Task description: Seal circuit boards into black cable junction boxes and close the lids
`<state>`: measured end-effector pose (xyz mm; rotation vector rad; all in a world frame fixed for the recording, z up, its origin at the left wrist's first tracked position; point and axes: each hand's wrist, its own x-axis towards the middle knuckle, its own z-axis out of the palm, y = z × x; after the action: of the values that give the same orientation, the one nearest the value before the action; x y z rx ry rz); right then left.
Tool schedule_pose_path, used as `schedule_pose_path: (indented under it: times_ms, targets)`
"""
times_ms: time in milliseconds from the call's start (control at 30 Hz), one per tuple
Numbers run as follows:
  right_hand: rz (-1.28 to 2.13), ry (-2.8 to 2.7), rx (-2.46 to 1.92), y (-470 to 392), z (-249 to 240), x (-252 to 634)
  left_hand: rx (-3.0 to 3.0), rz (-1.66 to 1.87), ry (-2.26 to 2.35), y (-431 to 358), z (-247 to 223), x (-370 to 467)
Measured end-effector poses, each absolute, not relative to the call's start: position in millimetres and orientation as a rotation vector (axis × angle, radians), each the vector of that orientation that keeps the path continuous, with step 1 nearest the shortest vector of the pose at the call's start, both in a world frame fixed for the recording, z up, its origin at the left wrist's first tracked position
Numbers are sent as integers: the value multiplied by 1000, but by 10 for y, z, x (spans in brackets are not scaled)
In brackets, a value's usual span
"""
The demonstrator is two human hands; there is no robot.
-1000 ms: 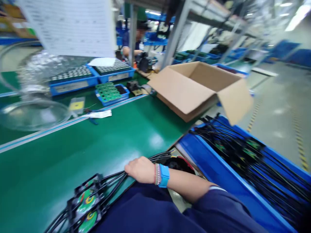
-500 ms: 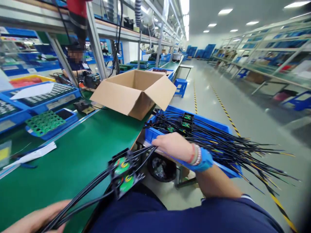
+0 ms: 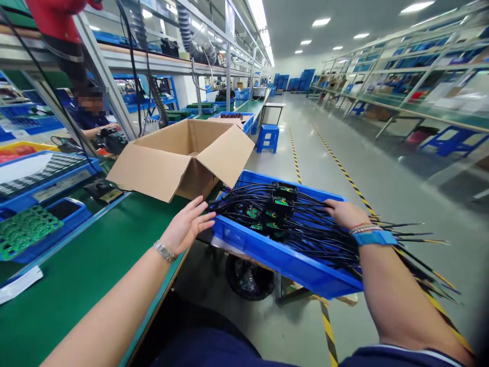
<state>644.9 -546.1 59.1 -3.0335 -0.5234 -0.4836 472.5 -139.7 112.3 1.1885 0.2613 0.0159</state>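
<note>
A blue plastic bin (image 3: pixel 260 247) holds a heap of black cable assemblies (image 3: pixel 248 196). Black frames with small green circuit boards (image 3: pixel 281 201) sit mid-heap, and stripped wire ends stick out past the bin's right end. My left hand (image 3: pixel 190 224) is open, fingers spread, beside the bin's left end and close to the cables' black ends; whether the fingertips touch them I cannot tell. Over the bin's right half, my right hand (image 3: pixel 348 215) is closed on some black cables, its fingertips partly hidden.
An open cardboard box (image 3: pixel 160 163) stands on the green bench (image 3: pixel 95 265), behind my left hand. Blue trays with green circuit boards (image 3: pixel 28 229) lie at left. Below the bin is a black-lined waste bin (image 3: pixel 250 278). A co-worker (image 3: pixel 91 112) sits across the bench.
The cable assembly held between my hands over the bench edge now lies in the bin. My left hand has let go and moved up to the bin's left end; my right hand has moved right.
</note>
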Motion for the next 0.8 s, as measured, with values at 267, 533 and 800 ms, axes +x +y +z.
schedule_pose_path:
  times_ms: [267,533,800]
  targets:
    - [-277,-516,-3117,-5342,533,6381,1648,-230,542,-681,355,3558]
    - [-705,-1630,-2203,-3458,839,5650,1636,35,699,-402,225,2105]
    - [-119,-2417,-889,-1604,835,3599,1593,457,1028,-620,48,800]
